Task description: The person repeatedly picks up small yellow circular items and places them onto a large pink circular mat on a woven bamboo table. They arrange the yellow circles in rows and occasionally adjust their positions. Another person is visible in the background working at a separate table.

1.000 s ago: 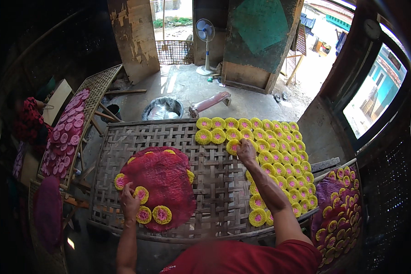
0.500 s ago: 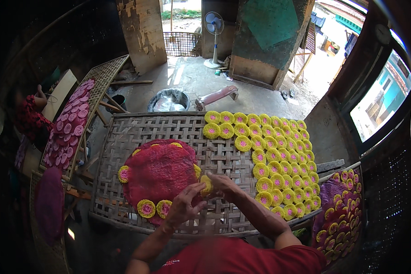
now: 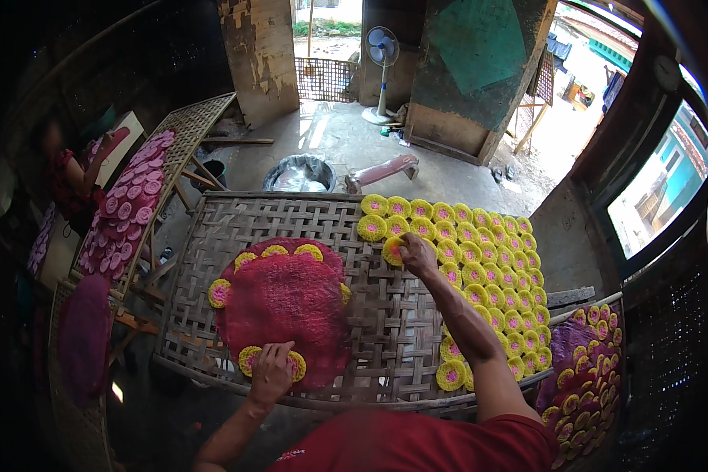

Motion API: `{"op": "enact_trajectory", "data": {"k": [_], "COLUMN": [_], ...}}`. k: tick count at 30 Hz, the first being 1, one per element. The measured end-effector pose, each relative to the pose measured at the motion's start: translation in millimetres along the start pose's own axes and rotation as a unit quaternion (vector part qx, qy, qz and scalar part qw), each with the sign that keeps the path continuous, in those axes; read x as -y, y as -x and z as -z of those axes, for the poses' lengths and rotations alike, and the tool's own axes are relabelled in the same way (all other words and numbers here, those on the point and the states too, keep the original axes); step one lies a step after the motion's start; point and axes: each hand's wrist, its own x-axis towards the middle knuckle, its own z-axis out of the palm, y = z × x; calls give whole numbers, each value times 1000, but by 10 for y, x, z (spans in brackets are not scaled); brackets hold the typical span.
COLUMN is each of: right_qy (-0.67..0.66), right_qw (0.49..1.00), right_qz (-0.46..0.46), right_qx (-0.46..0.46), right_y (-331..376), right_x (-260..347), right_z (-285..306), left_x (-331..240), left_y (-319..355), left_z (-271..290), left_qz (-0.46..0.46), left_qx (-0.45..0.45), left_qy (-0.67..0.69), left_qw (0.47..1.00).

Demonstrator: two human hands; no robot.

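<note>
Pink discs (image 3: 126, 208) were spread along a left rack (image 3: 200, 118), beside a co-worker (image 3: 75, 177). Rightward, a red sheet (image 3: 291, 287) was laid on the woven table (image 3: 385, 315), with a few rim discs (image 3: 219, 293) set around its border, perhaps for easy reach. Over the near pair (image 3: 250, 361), the left hand (image 3: 271, 370) was held with fingers loosely extended; whether anything was gripped could not be told. Further right, a pink-centred yellow disc (image 3: 390, 251) was pinched at its right edge by the right hand (image 3: 418, 256), fingers drawn close, probably so that its face was spared. It was held beside the left ends of the yellow rows (image 3: 488, 275), which were packed edge to edge, seemingly to save room. At far right, loose discs (image 3: 586, 377) were scattered over purplish cloth (image 3: 565, 337).
</note>
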Motion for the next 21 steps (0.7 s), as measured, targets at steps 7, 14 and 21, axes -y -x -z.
{"op": "enact_trajectory", "data": {"k": [7, 14, 21], "right_qy": [71, -321, -545], "right_qw": [991, 878, 711], "right_qz": [30, -53, -222], "right_qx": [-108, 351, 385], "right_y": [323, 1474, 1464], "right_x": [93, 952, 1195], "right_z": [41, 96, -126], "left_x": [-21, -315, -804], "left_y": [-168, -397, -607], "left_z": [178, 584, 230], "left_qz": [-1, 34, -141], "left_qx": [66, 53, 27], "left_qy": [26, 216, 300], "left_qw": [997, 974, 943]}}
